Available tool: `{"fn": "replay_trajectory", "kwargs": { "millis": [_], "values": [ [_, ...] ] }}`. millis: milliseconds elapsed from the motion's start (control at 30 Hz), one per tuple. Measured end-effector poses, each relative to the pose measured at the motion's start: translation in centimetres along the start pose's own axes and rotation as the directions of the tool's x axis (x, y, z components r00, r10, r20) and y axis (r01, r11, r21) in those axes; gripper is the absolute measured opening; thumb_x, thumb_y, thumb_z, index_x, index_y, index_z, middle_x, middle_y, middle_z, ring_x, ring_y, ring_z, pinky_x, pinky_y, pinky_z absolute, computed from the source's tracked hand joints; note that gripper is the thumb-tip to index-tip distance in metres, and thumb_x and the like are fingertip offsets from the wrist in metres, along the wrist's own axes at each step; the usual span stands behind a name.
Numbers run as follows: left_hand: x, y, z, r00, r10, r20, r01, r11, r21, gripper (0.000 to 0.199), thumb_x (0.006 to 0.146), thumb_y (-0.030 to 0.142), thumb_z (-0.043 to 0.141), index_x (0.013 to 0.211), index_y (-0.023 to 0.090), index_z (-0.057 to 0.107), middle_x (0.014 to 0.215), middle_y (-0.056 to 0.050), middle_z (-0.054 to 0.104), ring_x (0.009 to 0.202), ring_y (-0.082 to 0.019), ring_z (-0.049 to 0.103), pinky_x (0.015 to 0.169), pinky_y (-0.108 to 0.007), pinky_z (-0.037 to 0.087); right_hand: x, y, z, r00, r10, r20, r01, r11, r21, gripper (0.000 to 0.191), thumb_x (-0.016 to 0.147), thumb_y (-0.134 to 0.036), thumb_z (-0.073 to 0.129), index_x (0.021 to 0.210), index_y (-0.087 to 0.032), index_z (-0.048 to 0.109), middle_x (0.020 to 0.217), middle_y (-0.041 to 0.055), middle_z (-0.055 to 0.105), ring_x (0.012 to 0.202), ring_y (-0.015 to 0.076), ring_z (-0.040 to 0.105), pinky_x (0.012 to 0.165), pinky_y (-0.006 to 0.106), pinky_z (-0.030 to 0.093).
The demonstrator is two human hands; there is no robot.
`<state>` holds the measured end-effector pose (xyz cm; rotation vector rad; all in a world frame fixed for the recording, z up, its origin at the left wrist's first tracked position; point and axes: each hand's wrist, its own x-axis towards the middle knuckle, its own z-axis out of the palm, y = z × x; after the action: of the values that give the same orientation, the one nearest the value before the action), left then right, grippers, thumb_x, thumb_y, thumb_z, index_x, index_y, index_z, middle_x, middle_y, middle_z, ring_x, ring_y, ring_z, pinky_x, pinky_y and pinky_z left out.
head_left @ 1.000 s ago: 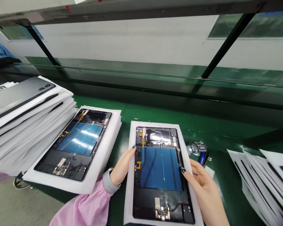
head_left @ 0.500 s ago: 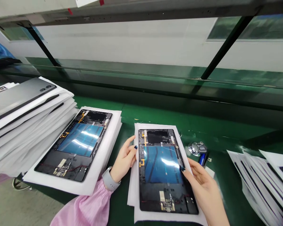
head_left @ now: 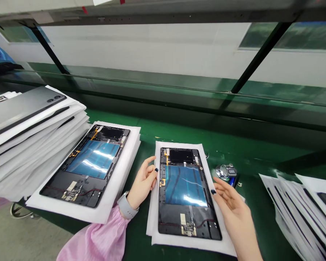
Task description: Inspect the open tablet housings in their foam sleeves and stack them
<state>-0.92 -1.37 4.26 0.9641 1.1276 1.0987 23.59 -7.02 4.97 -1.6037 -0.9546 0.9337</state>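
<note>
The left hand [head_left: 143, 180] sits at 7 o'clock in the view, turned on its edge, with its fingers [head_left: 150, 170] lightly curled and pointing toward 1 o'clock. The right hand [head_left: 232, 212] lies at 5 o'clock, open and palm-up, fingers [head_left: 222, 192] spread toward 10 o'clock.

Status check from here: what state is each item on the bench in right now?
Near tablet: back open, internals exposed, lying flat on a white sheet.
Left tablet: back open, lying on its own white sheet.
Stacked grey tablet: back cover on, atop a pile of sheets.
Left hand: empty, at the sheet's left edge.
Right hand: empty, fingers spread, at the sheet's right edge.
</note>
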Motion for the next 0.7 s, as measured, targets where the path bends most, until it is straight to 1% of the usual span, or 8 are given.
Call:
{"fn": "replay_trajectory", "kwargs": {
  "millis": [200, 333, 400, 467, 533, 567, 633, 700],
  "values": [
    [-0.1, 0.1, 0.0, 1.0, 0.009, 0.004, -0.009, 1.0, 0.002, 0.046, 0.082, 0.032, 0.059, 0.124, 0.02, 0.045, 0.061, 0.012, 0.039, 0.041, -0.005, 0.033, 0.041, -0.019, 0.029, 0.2, 0.1, 0.1, 1.0, 0.007, -0.014, -0.007, 1.0, 0.01, 0.041, 0.072, -0.043, 0.074, 0.106, -0.022, 0.067, 0.092, 0.0061, 0.071, 0.085, 0.0239, 0.067, 0.083, 0.035, 0.056],
    [0.0, 0.0, 0.0, 1.0, 0.025, -0.003, -0.025, 1.0, -0.004, 0.046, 0.081, 0.032, 0.059, 0.124, 0.02, 0.046, 0.061, 0.011, 0.04, 0.042, -0.005, 0.033, 0.04, -0.02, 0.028, -0.1, 0.6, -0.2, 1.0, -0.002, -0.017, 0.002, 1.0, -0.03, 0.041, 0.076, -0.044, 0.071, 0.11, -0.022, 0.064, 0.093, 0.0056, 0.069, 0.084, 0.0235, 0.066, 0.076, 0.033, 0.055],
    [0.0, 0.0, -0.1, 0.999, 0.037, -0.011, -0.037, 0.999, -0.017, 0.045, 0.08, 0.03, 0.06, 0.122, 0.02, 0.048, 0.062, 0.011, 0.042, 0.041, -0.005, 0.032, 0.04, -0.02, 0.027, 0.0, 0.6, -0.5, 0.998, -0.037, -0.041, 0.034, 0.996, -0.08, 0.04, 0.079, -0.043, 0.066, 0.113, -0.023, 0.062, 0.09, 0.005, 0.068, 0.081, 0.0236, 0.065, 0.074, 0.034, 0.054],
    [-0.1, 0.1, -0.1, 0.998, 0.05, -0.026, -0.051, 0.998, -0.037, 0.042, 0.078, 0.028, 0.061, 0.117, 0.02, 0.05, 0.063, 0.01, 0.043, 0.041, -0.004, 0.031, 0.04, -0.02, 0.024, 0.5, 0.3, -1.0, 0.987, -0.124, -0.103, 0.102, 0.975, -0.198, 0.037, 0.081, -0.043, 0.06, 0.112, -0.022, 0.061, 0.09, 0.0062, 0.067, 0.081, 0.0254, 0.064, 0.073, 0.038, 0.052],
    [-0.1, 0.4, -0.2, 0.998, 0.056, -0.041, -0.059, 0.997, -0.059, 0.037, 0.077, 0.028, 0.061, 0.112, 0.02, 0.053, 0.064, 0.01, 0.042, 0.041, -0.004, 0.029, 0.04, -0.019, 0.022, 1.6, -0.1, -1.5, 0.953, -0.268, -0.139, 0.195, 0.897, -0.397, 0.038, 0.083, -0.042, 0.055, 0.114, -0.021, 0.061, 0.096, 0.0097, 0.066, 0.084, 0.0287, 0.063, 0.075, 0.042, 0.051],
    [-0.2, 0.5, -0.3, 0.997, 0.058, -0.04, -0.061, 0.996, -0.069, 0.034, 0.077, 0.028, 0.061, 0.11, 0.021, 0.054, 0.064, 0.01, 0.041, 0.042, -0.004, 0.029, 0.04, -0.019, 0.021, 2.2, -0.2, -1.8, 0.928, -0.35, -0.125, 0.243, 0.826, -0.508, 0.041, 0.084, -0.042, 0.052, 0.116, -0.02, 0.061, 0.102, 0.0122, 0.065, 0.088, 0.0313, 0.062, 0.076, 0.045, 0.051],
    [-0.3, 0.9, -0.4, 0.997, 0.069, -0.032, -0.071, 0.994, -0.081, 0.03, 0.078, 0.029, 0.06, 0.106, 0.021, 0.056, 0.065, 0.01, 0.041, 0.042, -0.004, 0.03, 0.04, -0.02, 0.021, 3.7, -0.4, -2.3, 0.88, -0.473, -0.043, 0.314, 0.647, -0.695, 0.046, 0.085, -0.043, 0.046, 0.122, -0.018, 0.06, 0.117, 0.0168, 0.062, 0.101, 0.0374, 0.059, 0.08, 0.052, 0.049],
    [-0.4, 1.1, -0.5, 0.996, 0.089, -0.02, -0.091, 0.993, -0.081, 0.026, 0.077, 0.028, 0.061, 0.102, 0.021, 0.057, 0.065, 0.009, 0.042, 0.042, -0.004, 0.03, 0.04, -0.02, 0.022, 4.9, -0.1, -2.7, 0.854, -0.52, 0.023, 0.335, 0.516, -0.789, 0.049, 0.086, -0.043, 0.043, 0.123, -0.017, 0.061, 0.126, 0.0193, 0.058, 0.111, 0.042, 0.054, 0.082, 0.056, 0.049]
  ]
}}
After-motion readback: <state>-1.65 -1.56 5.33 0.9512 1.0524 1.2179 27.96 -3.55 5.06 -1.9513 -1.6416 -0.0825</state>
